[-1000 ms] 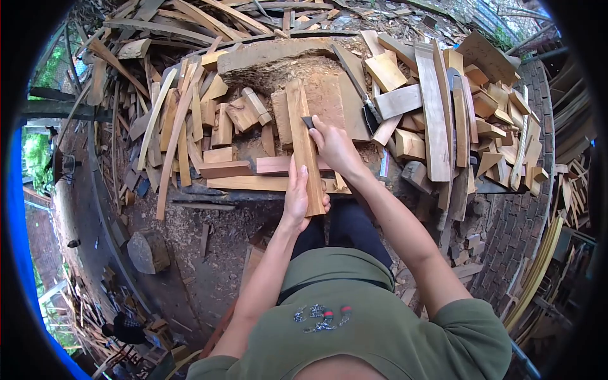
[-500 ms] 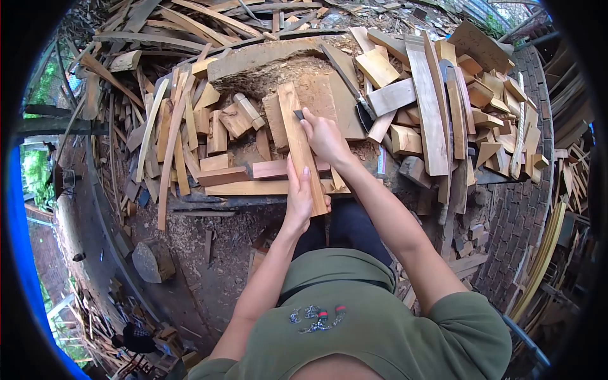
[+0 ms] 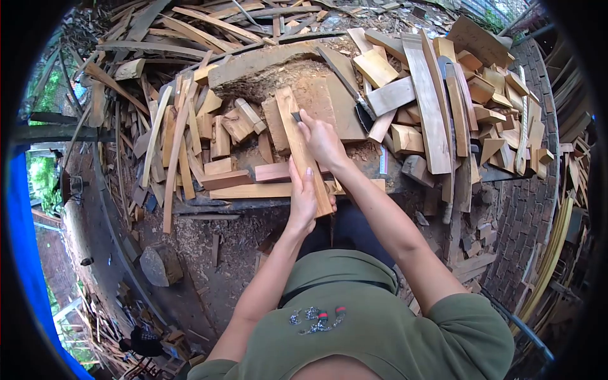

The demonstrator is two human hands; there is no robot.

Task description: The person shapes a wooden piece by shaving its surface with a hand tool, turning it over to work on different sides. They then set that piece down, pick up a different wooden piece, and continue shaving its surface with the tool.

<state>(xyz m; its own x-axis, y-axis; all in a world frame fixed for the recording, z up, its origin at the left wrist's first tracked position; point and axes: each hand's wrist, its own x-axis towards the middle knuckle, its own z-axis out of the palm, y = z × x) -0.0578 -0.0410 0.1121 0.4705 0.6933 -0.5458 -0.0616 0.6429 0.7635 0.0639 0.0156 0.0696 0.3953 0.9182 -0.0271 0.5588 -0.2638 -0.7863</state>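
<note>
A long, flat wooden strip [image 3: 297,142] slants from a thick board toward my body. My left hand [image 3: 304,199] is wrapped around its near end, thumb on the upper face and fingers underneath. Over the far half of the strip, my right hand [image 3: 321,140] pinches a small dark flat piece [image 3: 296,116] against the wood. Most of that piece is hidden by the fingers, so its kind cannot be made out. Beneath the strip's far end sits the thick wooden board [image 3: 316,101], with sawdust around it.
Wood offcuts [image 3: 237,123] crowd the bench on the left. More blocks [image 3: 405,138] and a long pale plank [image 3: 427,104] lie to the right. A black-bristled brush [image 3: 364,114] rests beside the board. On the ground at left stands a log stump [image 3: 161,266].
The view has shifted slightly. The strip's far end is a little lower and farther left, with the dark piece and my right hand moving along with it. Both grips look the same.
</note>
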